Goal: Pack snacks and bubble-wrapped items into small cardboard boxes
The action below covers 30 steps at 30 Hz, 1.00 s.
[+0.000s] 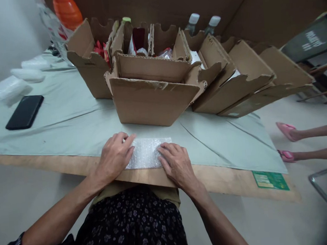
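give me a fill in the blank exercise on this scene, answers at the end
The left hand and right hand touch a clear piece of ____ wrap.
The phone lies to the ____ of both hands.
The caps of the two bottles side by side behind the boxes are ____.
The slippers at far right are ____.

Missing words: bubble; left; white; pink
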Available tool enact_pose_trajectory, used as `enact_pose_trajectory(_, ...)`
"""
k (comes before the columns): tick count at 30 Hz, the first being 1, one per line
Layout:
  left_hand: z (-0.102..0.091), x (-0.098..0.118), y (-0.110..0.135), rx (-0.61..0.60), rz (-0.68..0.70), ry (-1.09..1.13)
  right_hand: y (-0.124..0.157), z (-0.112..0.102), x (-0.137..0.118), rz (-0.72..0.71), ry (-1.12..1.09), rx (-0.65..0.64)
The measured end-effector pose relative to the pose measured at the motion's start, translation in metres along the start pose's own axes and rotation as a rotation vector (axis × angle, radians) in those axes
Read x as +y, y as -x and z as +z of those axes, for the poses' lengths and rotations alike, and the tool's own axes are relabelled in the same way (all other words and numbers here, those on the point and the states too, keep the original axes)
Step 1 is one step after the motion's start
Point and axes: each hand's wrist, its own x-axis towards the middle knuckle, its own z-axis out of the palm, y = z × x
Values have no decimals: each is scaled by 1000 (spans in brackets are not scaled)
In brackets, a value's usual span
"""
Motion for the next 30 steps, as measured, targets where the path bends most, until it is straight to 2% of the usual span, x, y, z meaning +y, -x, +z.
enact_pose_trajectory(2, 4, 0, 0, -109, 77, -26, 4, -3, 6, 25, -58, 85)
enact_pose_trajectory(4, 6, -1, -1, -180, 89, -31, 7, -5, 15, 123, -72, 191)
enact_pose_trajectory(6, 6, -1, -3, -172, 57, -37, 6, -7, 22, 252, -11, 219)
enact_pose_trajectory(9, 2, -1, -7, -107, -31, -90, -1, -6, 24, 334, 53, 134)
enact_pose_trajectory(11, -1, -2, -10, -103, -71, -109, -7, -4, 18, 320, -36, 147)
enact_pose_trajectory(13, -1, -5, -12, -112, -84, -63, -7, -5, 9, 307, -213, 242)
enact_pose_trajectory(15, 1, -9, -12, -89, -73, 67, -2, -11, 1, 295, -377, 337)
enact_pose_trajectory(18, -1, -15, -4, -53, -91, 421, 14, -26, -3, 264, -481, 408)
enact_pose_trajectory(20, -11, -17, 4, -144, -161, 713, 22, -39, -1, 255, -537, 394)
enact_pose_trajectory(22, -32, -17, 10, -214, -206, 932, 23, -56, 0, 238, -620, 331)
enact_pose_trajectory(23, -46, -15, 10, -173, -191, 983, 19, -66, 0, 213, -652, 317)
enact_pose_trajectory(24, -61, -12, 8, -55, -146, 987, 12, -77, -2, 176, -664, 343)
enact_pose_trajectory(25, -77, -8, 2, 110, -83, 938, 1, -89, -3, 131, -651, 420)
enact_pose_trajectory(27, -107, -1, -22, 515, 79, 724, -31, -114, -6, 23, -539, 690)
enact_pose_trajectory(29, -130, 2, -57, 807, 225, 458, -72, -137, -4, -102, -361, 959)
enact_pose_trajectory(30, -137, 1, -77, 884, 277, 362, -94, -148, -1, -160, -281, 1022)
